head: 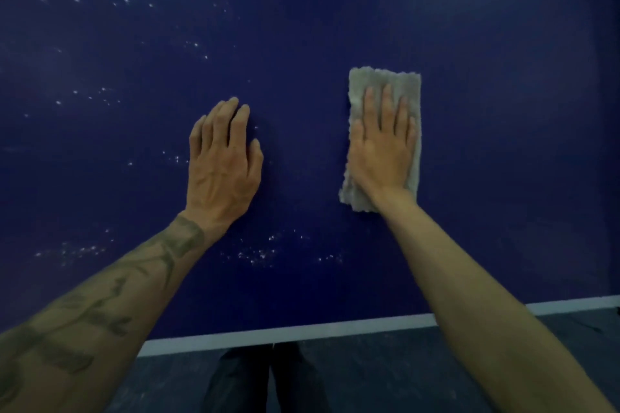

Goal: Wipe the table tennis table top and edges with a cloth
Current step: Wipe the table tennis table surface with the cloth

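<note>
A dark blue tabletop (503, 111) fills almost the whole view. Its left half is scattered with small pale specks (77, 250), in loose clusters from the far left corner down toward the near edge. Whether they are dust or droplets cannot be told.

A tattooed left forearm (110, 305) comes in from the near left corner and reaches toward the middle. The left hand (223, 164) lies palm down on the bare blue surface, fingers straight and close together, pointing away, and it holds nothing. More specks lie just near of its wrist and just to its left.

Along the near edge runs a white line (318, 329), rising slightly to the right. Below it are a dark, scuffed floor (385, 375) and, near the centre, the person's dark trouser legs (248, 382).

Right of centre, well apart from the left hand, a pale grey-beige cloth (399, 80) lies folded into an upright rectangle, flat on the tabletop. The right hand (380, 147) presses on it palm down with its fingers straight and slightly spread. The fingertips stop short of the cloth's far edge, and the wrist covers its near right corner. The bare right forearm (469, 295) runs back to the near right corner. The blue surface to the right of the cloth shows hardly any specks.
</note>
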`<move>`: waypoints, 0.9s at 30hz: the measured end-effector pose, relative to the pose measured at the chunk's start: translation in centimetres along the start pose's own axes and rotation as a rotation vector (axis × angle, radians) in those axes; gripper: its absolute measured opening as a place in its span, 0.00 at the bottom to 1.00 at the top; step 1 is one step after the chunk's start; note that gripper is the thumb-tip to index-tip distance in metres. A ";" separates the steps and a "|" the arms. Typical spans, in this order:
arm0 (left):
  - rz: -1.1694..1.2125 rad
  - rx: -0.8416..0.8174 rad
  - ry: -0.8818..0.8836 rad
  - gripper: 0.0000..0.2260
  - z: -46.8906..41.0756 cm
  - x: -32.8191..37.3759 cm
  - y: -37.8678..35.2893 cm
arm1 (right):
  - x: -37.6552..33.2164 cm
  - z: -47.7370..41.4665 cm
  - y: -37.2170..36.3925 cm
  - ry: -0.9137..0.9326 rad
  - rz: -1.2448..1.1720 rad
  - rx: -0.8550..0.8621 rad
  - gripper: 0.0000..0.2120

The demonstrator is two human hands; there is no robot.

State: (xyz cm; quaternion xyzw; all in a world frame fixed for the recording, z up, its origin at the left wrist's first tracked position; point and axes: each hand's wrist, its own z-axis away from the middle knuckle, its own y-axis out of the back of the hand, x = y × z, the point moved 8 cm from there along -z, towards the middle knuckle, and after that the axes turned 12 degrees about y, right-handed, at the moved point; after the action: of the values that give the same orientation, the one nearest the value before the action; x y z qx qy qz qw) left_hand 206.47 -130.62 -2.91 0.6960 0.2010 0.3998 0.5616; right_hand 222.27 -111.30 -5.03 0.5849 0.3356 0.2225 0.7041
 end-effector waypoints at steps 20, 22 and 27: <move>-0.059 -0.048 0.023 0.23 9.0 -1.1 -0.7 | -9.0 10.4 -3.1 0.528 -0.002 -0.030 0.28; -0.061 -0.058 0.029 0.23 9.0 -1.0 -0.7 | -6.8 13.6 -3.2 0.579 0.025 -0.079 0.28; -0.054 -0.084 0.062 0.24 8.9 -1.1 -0.8 | 4.6 10.4 0.0 0.088 0.044 -0.057 0.29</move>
State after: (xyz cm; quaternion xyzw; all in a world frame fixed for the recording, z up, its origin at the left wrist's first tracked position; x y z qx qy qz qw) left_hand 212.88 -136.69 -4.46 0.6534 0.2201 0.4141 0.5943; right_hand 233.04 -115.07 -5.05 0.5616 0.3466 0.2727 0.7000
